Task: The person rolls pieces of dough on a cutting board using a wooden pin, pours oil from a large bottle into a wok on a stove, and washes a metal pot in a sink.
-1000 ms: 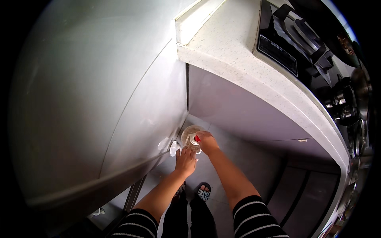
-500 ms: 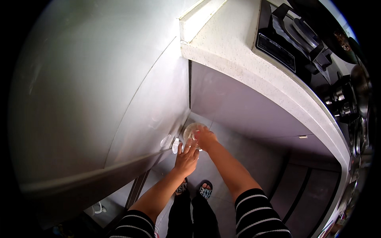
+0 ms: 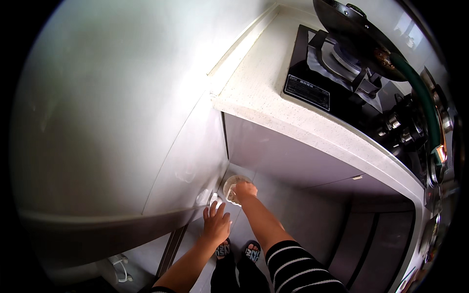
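While the person bends low beside a tall, smooth white appliance [image 3: 112, 122], both bare hands reach to the pale tiled floor [image 3: 293, 215] in the corner where it meets a glossy grey cabinet front [image 3: 283, 151]. A round, translucent plastic container [image 3: 233, 186] with a pale rim sits there on the floor, right against the corner. The right hand [image 3: 244, 189] is clenched over its rim, gripping it from above. The left hand [image 3: 216, 223] is released, fingers spread flat, its fingertips touching a small white object [image 3: 215, 199] just beside the container; what that object is cannot be told. Above, a speckled white stone worktop [image 3: 259, 88] carries a black glass gas hob [image 3: 332, 73].
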Available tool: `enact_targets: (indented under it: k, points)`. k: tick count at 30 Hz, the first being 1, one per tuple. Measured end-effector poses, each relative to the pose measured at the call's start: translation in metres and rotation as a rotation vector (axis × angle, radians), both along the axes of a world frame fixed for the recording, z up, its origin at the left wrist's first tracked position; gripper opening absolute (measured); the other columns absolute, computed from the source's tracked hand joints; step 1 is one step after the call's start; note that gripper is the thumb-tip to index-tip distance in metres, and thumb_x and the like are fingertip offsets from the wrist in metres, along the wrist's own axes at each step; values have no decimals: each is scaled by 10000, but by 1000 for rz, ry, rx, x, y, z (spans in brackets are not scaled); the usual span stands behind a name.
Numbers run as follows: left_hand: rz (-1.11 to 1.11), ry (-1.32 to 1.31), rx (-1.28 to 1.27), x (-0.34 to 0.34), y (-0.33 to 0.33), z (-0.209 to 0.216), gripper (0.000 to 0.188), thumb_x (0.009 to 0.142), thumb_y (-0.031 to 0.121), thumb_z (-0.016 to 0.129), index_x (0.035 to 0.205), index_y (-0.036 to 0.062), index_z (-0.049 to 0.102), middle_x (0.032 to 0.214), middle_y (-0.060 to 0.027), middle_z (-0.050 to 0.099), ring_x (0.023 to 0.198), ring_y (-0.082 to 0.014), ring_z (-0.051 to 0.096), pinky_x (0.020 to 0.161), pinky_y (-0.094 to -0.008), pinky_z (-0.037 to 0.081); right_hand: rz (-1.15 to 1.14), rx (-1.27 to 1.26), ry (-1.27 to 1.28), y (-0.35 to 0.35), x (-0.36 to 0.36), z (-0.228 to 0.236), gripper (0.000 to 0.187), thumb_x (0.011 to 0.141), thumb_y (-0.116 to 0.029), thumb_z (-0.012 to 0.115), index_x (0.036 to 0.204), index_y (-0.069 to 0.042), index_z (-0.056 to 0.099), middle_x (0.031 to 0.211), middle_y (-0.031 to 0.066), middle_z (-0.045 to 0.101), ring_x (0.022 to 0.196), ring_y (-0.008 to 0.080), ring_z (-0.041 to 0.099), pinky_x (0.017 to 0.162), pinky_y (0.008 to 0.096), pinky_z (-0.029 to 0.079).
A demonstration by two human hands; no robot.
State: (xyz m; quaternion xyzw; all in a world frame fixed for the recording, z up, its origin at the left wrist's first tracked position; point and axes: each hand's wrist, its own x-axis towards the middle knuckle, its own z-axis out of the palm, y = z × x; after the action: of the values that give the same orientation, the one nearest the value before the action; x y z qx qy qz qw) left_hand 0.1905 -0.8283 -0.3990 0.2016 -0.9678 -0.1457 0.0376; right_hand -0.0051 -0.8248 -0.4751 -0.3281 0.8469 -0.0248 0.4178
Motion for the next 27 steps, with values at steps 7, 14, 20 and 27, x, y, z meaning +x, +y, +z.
enact_targets:
  k: [7,14,20,27]
  points:
    - [-1,38,-17,13,6,-21,249,690,211,741,896,95,662,1239,-120,486,1234,-371,345,952,-538,293,343,-217,345,13,4,-10,284,780,-164,668,1052,-84,641,1254,168,489,1094,320,571,850,416,522]
    - [-27,106,34,9,24,9,307,683,212,738,950,106,629,1221,-120,510,1183,-375,401,923,-527,323,119,-305,331,34,16,-8,529,786,-247,687,1255,-89,500,1335,206,417,1200,351,480,920,438,486]
    - [-23,277,201,11,50,86,293,717,198,704,986,112,626,1116,-98,592,1109,-358,479,897,-487,348,-395,-498,166,166,70,37,647,791,-356,694,1333,-90,462,1358,218,432,1275,367,396,1018,443,400]
    - [-140,408,411,-13,78,223,285,730,174,703,989,102,611,1081,-114,608,1047,-354,533,910,-462,381,-822,-650,339,298,-12,212,397,761,-340,696,986,-15,658,863,171,650,775,330,637,724,407,520]
